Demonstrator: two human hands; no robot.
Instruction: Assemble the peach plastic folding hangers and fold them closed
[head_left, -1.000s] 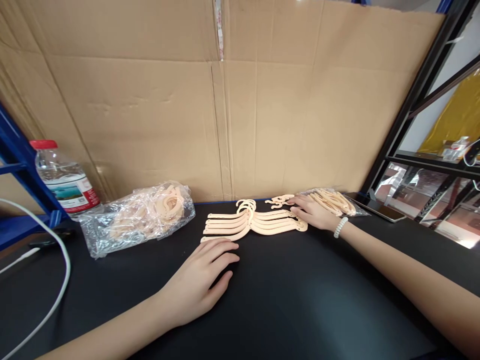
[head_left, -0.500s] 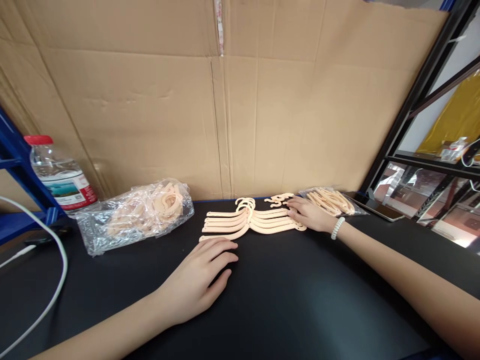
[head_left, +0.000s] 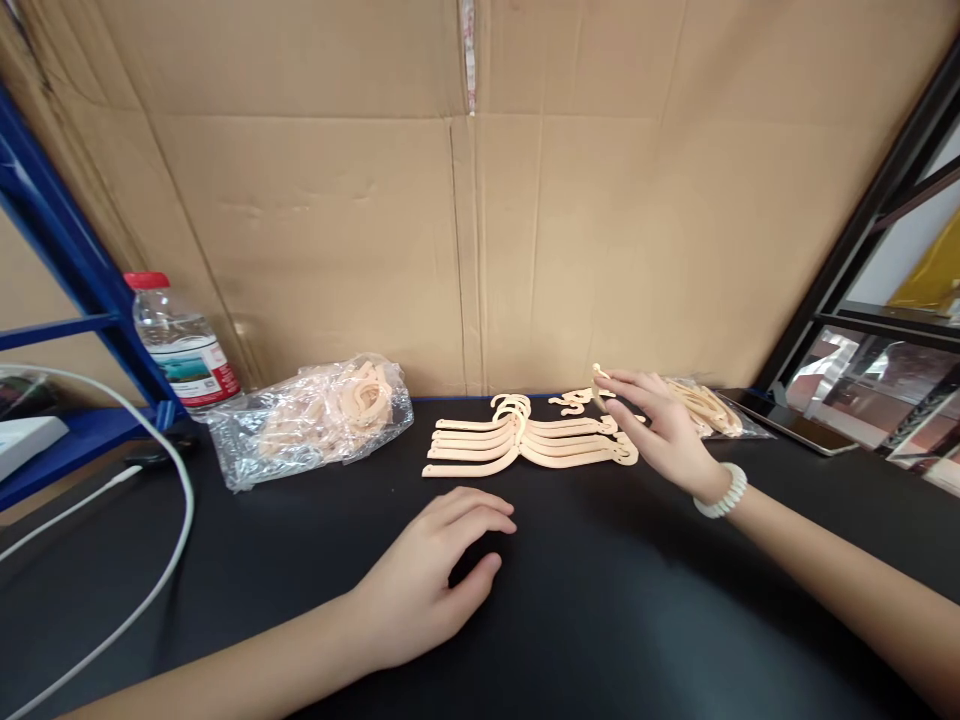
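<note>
A row of several beige plastic hangers [head_left: 525, 447] lies side by side on the black table [head_left: 600, 620], near the cardboard wall. Small loose beige hook pieces [head_left: 570, 401] lie just behind them. My right hand [head_left: 664, 430], with a white coiled band on the wrist, hovers over the right ends of the hangers. Its fingertips pinch one small beige hook piece [head_left: 597, 376], raised off the table. My left hand [head_left: 435, 570] rests on the table in front of the hangers, fingers loosely spread, holding nothing.
A clear bag of beige parts [head_left: 315, 420] lies at the left, another bag [head_left: 709, 408] at the right. A water bottle [head_left: 184, 345] stands by a blue frame [head_left: 82, 270]. A white cable [head_left: 161, 560] curves across the left; a dark tablet [head_left: 799, 423] lies by the black rack.
My right hand has lifted off the hanger ends and drawn back a little with a small hook piece in its fingertips. The view has shifted to the left. My left hand stays put.
</note>
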